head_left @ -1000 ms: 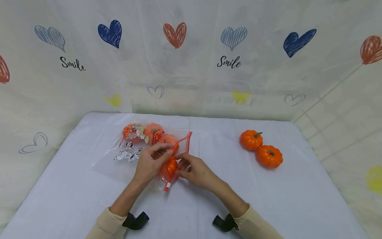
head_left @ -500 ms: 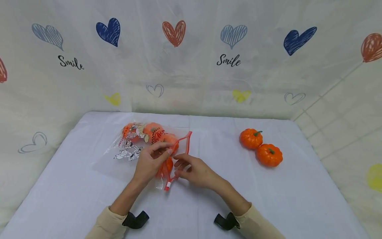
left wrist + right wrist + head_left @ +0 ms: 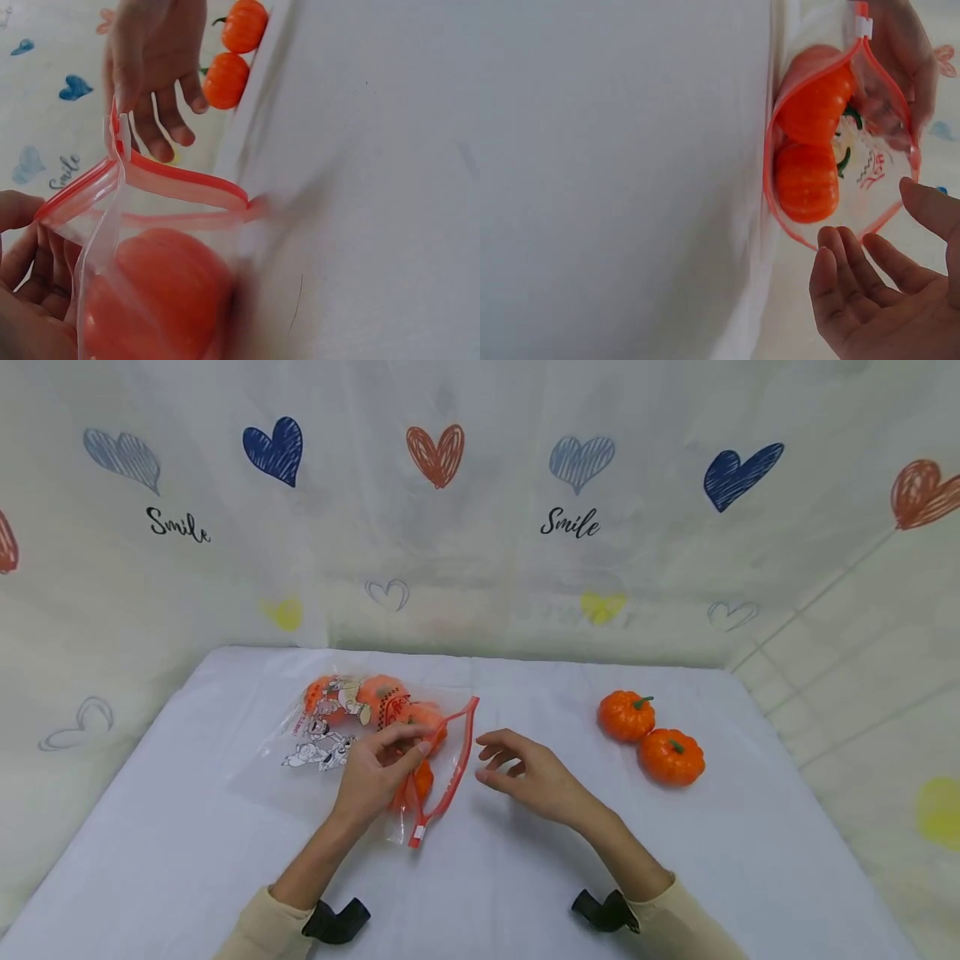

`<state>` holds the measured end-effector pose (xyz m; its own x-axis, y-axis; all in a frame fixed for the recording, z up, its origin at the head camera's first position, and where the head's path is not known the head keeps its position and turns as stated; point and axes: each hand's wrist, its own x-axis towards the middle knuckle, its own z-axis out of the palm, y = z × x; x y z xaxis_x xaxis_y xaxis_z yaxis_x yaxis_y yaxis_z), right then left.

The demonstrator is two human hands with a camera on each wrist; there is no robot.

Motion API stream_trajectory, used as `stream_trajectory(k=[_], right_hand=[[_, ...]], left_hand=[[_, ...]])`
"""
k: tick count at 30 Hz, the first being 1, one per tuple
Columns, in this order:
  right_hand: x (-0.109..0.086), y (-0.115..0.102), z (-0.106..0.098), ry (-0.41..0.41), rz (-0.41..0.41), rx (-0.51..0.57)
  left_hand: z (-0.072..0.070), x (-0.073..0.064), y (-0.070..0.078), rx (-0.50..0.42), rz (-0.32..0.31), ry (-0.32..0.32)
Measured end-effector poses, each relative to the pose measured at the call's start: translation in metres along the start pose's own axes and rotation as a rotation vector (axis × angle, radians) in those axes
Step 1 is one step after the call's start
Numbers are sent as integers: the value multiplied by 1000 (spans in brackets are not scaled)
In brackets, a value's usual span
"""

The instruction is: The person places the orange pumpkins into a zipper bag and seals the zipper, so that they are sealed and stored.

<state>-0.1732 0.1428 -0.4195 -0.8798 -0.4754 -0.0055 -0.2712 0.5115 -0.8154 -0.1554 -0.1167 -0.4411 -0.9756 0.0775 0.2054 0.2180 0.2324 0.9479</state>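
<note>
A clear zip bag [image 3: 318,753] with a red rim and cartoon print lies on its side, its mouth gaping to the right. Several orange toy pumpkins are inside; the right wrist view shows one pumpkin [image 3: 806,184] just within the mouth, another [image 3: 814,109] beside it. My left hand [image 3: 373,777] pinches the upper edge of the bag's mouth between thumb and fingers. To the right of the mouth, my right hand [image 3: 534,779] holds nothing, its fingers loosely bent. A white slider [image 3: 864,28] sits at the rim's near end.
Two more orange pumpkins with green stems, a rear one [image 3: 626,716] and a front one [image 3: 671,757], stand together at the right of the white-covered table [image 3: 525,893]. Behind the table hangs a pale cloth [image 3: 480,552] printed with hearts.
A pumpkin that showed at the bag's mouth now sits deeper inside. My right hand has drawn back to the right, away from the mouth. The left hand keeps its hold on the edge.
</note>
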Motion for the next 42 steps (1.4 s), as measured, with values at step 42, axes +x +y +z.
stream_trajectory(k=[42], right_hand=[[-42,50,-67,354,47,-144]], left_hand=[[0,-3,-5,-22,-14,2]])
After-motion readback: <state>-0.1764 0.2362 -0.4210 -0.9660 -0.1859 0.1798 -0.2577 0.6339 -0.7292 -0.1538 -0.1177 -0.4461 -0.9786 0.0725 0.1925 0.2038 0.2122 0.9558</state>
